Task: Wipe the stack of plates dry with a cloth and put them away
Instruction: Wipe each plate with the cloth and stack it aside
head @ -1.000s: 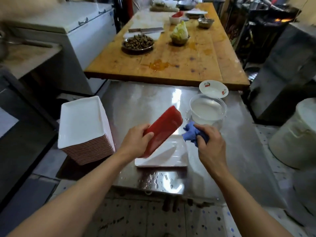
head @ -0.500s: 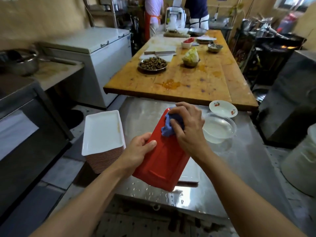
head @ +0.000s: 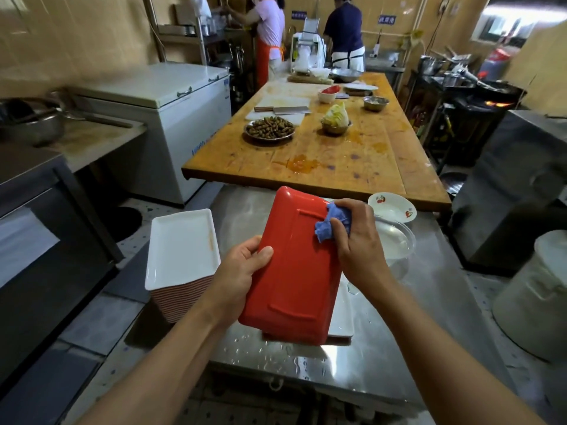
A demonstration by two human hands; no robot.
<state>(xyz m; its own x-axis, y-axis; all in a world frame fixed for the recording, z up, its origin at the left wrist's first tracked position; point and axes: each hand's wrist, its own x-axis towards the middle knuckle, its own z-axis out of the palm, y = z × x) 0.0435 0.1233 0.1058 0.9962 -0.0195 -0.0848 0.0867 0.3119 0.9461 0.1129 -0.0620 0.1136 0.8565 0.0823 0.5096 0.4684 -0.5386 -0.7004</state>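
The left hand (head: 237, 276) holds a red plate (head: 294, 268) by its long edge at 9 o'clock, with the thumb curled over the red back and the other fingers hidden under it. The plate is lifted up off the steel tabletop (head: 435, 317) and tilted, with its red underside facing the camera. The right hand (head: 357, 243) is at the plate's 2 o'clock corner. Its fingers are curled around a blue cloth (head: 333, 222) and press it onto the red back. So the plate sits between the two hands, one at each side. Just under the plate, at 5 o'clock, the white corner of another plate (head: 342, 320) lies flat on the tabletop, with water drops near it. At 9 o'clock from the left hand stands a tall stack of plates (head: 182, 256), white on top with red and white stripes down the side. At 3 o'clock from the right hand is a clear bowl (head: 397, 240), and just past it at 1 o'clock a small white dish with red cherries (head: 391, 207). Farther off at 12 o'clock is a long wooden table (head: 322, 157) with food on it, and two people stand with their backs turned at its far end.
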